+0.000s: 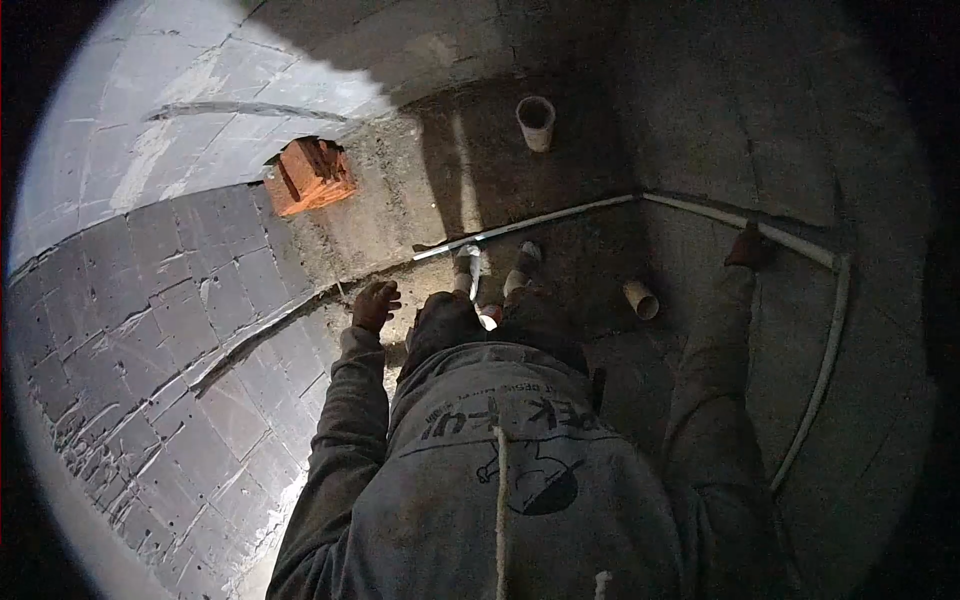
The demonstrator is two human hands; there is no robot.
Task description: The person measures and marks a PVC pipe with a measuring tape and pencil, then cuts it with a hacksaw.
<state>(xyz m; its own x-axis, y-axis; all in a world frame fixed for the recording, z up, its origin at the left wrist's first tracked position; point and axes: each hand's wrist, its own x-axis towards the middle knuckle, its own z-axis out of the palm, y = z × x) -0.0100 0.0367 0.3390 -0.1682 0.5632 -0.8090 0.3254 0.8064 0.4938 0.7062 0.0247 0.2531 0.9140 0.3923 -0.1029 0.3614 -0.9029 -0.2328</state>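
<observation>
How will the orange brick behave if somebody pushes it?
The brick looks blocky, so it would probably scrape along rather than roll. It is likely stiff, but its rough, jagged edges may crumble under a hard push.

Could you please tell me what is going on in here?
A person stands in a dim, rough-walled space, with their right hand at the long pale pipe where it runs along the wall; whether the fingers grip it or only rest there is too dark to tell. The left hand is off the pipe, fingers bent, with nothing visible in it. Orange hollow bricks lie ahead to the left, and two open-ended pipe stubs show beyond and right of the feet.
</observation>
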